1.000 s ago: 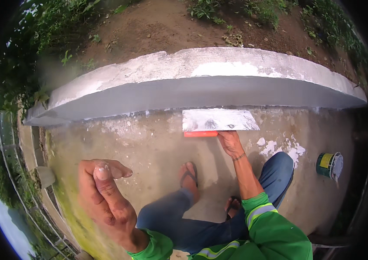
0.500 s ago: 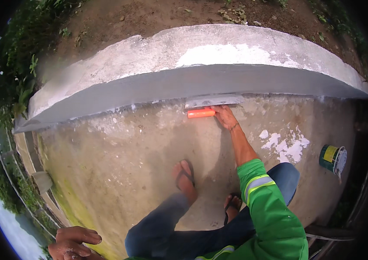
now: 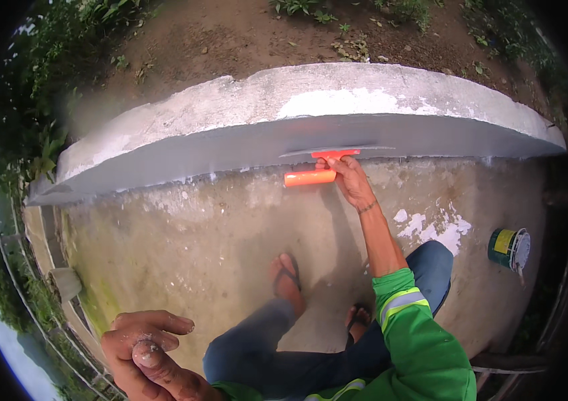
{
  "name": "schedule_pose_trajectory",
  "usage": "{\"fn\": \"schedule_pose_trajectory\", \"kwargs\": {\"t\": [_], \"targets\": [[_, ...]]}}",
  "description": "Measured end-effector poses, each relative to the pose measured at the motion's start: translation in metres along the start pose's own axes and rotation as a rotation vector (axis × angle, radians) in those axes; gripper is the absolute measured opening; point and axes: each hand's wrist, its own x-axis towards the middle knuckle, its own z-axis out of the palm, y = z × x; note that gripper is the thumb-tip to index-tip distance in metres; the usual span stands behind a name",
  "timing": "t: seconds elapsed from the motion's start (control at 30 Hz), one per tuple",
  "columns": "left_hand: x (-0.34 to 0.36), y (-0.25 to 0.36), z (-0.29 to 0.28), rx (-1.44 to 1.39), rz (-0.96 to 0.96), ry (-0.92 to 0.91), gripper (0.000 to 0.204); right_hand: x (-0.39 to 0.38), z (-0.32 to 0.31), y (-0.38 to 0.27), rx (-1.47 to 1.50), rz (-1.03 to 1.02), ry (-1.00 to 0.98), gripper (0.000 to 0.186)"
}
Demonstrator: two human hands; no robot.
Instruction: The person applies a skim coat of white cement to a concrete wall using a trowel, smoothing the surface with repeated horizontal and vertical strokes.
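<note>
My right hand (image 3: 349, 179) grips the orange handle (image 3: 309, 178) of a wide plastering trowel (image 3: 336, 154). The trowel's thin blade lies edge-on against the smooth grey face (image 3: 230, 144) of a low wall. The wall's lower edge, where it meets the ground, runs just below the blade. My left hand (image 3: 147, 354) hovers at the lower left, away from the wall, with loosely bent fingers and nothing visible in them. White residue is on its thumb and fingers.
The wall's rough top (image 3: 190, 110) carries a white patch (image 3: 337, 102). White splatter (image 3: 441, 230) marks the concrete floor (image 3: 183, 267). A green and yellow bucket (image 3: 509, 248) stands at the right, and a grey pot-like container (image 3: 66, 284) at the left. My sandalled feet are below the trowel.
The trowel has moved from the wall's base up onto its grey face, and its blade has turned edge-on. My left hand has come further into view, rising and moving right.
</note>
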Motion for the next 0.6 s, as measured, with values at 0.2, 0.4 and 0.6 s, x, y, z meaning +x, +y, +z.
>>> {"fn": "schedule_pose_trajectory", "kwargs": {"t": [0.2, 0.4, 0.6], "targets": [[-0.004, 0.008, 0.009, -0.132, -0.104, -0.102, 0.03, -0.051, 0.081, -0.133, -0.059, -0.104, -0.102, 0.029], [-0.008, 0.01, 0.006, -0.155, -0.091, 0.001, 0.029, -0.099, 0.108, -0.172, -0.076, -0.249, -0.133, 0.031], [-0.015, 0.014, -0.009, -0.012, -0.043, 0.013, 0.029, -0.107, 0.041, -0.026, 0.081, -0.032, 0.01, 0.039]]}}
